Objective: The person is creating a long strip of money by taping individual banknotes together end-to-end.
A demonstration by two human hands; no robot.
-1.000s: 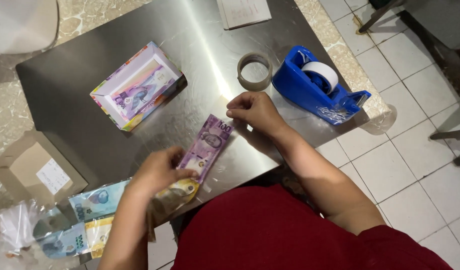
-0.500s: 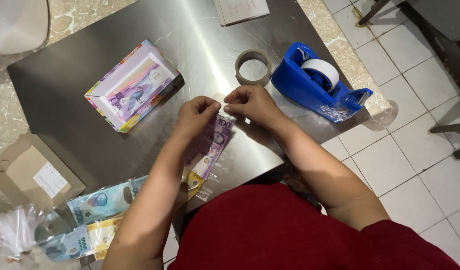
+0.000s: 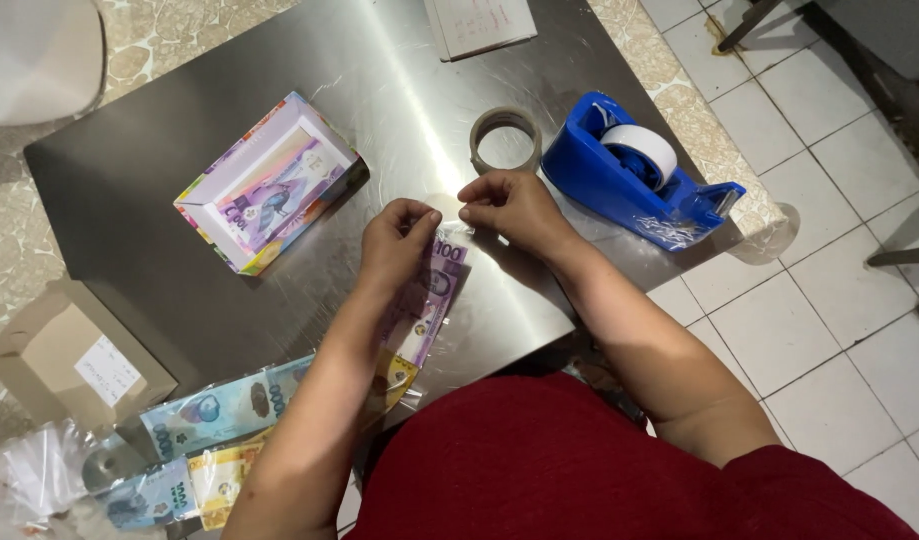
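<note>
notes [image 3: 426, 305]: long axis runs from top end down toward body
left hand [image 3: 397, 240]: pinches top end
right hand [image 3: 509, 205]: pinched just right of top end, contents unclear

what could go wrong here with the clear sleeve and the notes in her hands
The clear plastic sleeve is pinched only at its top edge by the left hand and right hand, so the purple banknote and yellow one could slip out. The sleeve's lower end lies at the steel table edge and could slide off.
</note>
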